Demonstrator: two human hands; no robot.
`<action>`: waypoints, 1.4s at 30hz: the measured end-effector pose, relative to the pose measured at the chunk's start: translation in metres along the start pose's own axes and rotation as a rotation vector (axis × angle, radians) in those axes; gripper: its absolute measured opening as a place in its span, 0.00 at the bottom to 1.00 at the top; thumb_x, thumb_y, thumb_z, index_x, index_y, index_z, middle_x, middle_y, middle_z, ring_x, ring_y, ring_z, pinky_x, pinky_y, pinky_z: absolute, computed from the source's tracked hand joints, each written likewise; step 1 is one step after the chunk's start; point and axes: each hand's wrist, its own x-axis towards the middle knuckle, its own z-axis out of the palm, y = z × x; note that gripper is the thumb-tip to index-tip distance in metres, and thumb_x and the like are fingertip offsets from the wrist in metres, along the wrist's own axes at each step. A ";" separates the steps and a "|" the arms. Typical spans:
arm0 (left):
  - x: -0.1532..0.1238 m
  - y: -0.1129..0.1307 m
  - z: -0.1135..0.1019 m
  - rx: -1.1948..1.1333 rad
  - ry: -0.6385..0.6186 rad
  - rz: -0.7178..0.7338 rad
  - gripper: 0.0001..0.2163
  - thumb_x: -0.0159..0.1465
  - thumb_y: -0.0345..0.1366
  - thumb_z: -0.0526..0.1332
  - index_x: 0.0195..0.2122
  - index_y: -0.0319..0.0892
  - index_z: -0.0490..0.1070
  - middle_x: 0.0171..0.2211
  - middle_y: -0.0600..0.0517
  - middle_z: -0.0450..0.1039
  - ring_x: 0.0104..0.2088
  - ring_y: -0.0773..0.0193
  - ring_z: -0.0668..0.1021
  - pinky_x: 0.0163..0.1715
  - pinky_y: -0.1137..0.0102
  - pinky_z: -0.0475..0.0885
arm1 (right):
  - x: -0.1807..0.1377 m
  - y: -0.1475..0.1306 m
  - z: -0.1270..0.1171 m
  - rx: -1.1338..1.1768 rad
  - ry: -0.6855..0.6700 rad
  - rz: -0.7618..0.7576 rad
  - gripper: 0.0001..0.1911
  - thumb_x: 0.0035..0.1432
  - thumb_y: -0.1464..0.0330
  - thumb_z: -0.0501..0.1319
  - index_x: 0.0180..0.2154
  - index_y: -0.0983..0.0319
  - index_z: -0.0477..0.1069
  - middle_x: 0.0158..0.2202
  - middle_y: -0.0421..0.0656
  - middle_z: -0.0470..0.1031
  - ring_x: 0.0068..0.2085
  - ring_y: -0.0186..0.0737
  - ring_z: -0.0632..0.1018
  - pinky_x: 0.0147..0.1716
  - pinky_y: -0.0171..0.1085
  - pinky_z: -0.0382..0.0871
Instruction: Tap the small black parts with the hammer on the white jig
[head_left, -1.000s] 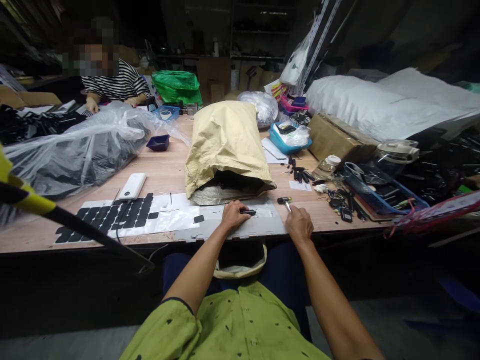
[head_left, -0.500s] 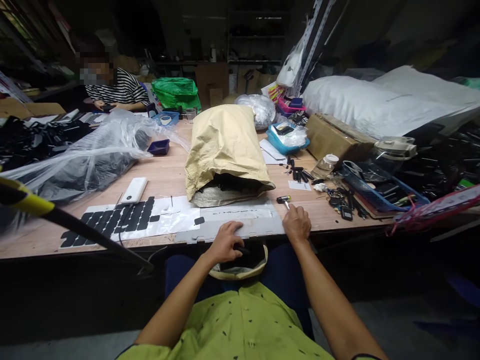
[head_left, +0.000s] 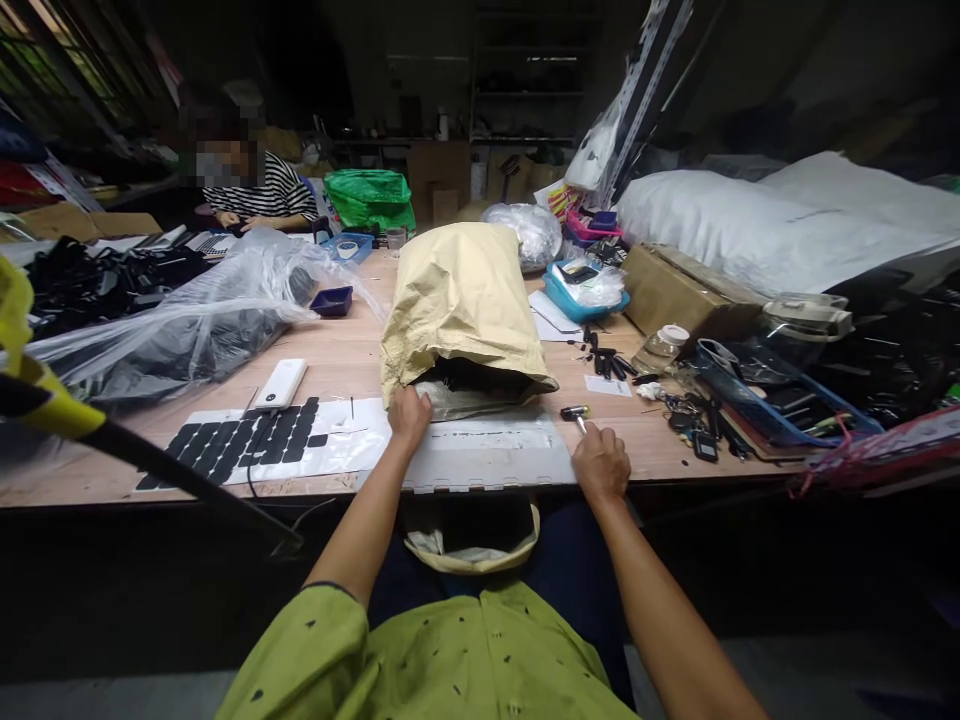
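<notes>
A large cream-yellow sack (head_left: 469, 290) lies on the table, its dark open mouth facing me. My left hand (head_left: 409, 415) is closed on the lower left edge of that mouth; the fingertips are partly hidden. In my right hand (head_left: 602, 462) is a small hammer (head_left: 576, 412) with a black and yellow head and a silvery shaft. This hand rests at the right end of a flat grey board (head_left: 487, 470) along the table edge. A second cream bag (head_left: 480, 562) stands open on my lap, its inside dark.
To the left are a sheet of black stickers (head_left: 240, 445), a white power bank (head_left: 282, 384) and plastic-covered black parts (head_left: 187, 335). Rightward lie keys (head_left: 703, 445), a jar (head_left: 660, 348), a blue tray (head_left: 795, 395) and a carton (head_left: 682, 285). A person (head_left: 262, 195) in stripes sits opposite.
My left hand has moved up and left from the lap bag to the sack's mouth, leaving a dark item out of sight. My right hand keeps the hammer in about the same place.
</notes>
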 end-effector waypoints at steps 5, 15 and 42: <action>0.042 0.003 -0.011 0.095 -0.004 -0.296 0.14 0.62 0.43 0.64 0.41 0.36 0.78 0.46 0.33 0.78 0.48 0.45 0.80 0.42 0.60 0.75 | -0.002 0.000 0.001 -0.005 0.013 -0.003 0.16 0.62 0.72 0.54 0.46 0.63 0.76 0.35 0.49 0.69 0.37 0.44 0.68 0.30 0.38 0.55; 0.047 -0.006 -0.017 -0.019 -0.047 -0.407 0.12 0.57 0.43 0.67 0.39 0.43 0.78 0.44 0.40 0.80 0.45 0.46 0.81 0.37 0.61 0.74 | -0.002 -0.006 0.000 -0.054 0.007 0.022 0.15 0.62 0.73 0.53 0.46 0.63 0.75 0.35 0.49 0.70 0.38 0.45 0.69 0.31 0.38 0.55; -0.065 0.028 0.051 -0.234 -0.331 0.575 0.09 0.60 0.39 0.67 0.42 0.48 0.81 0.35 0.52 0.75 0.37 0.60 0.76 0.42 0.66 0.70 | 0.003 0.005 -0.023 0.362 -0.176 0.161 0.18 0.60 0.71 0.53 0.47 0.62 0.78 0.37 0.49 0.76 0.38 0.44 0.74 0.38 0.39 0.66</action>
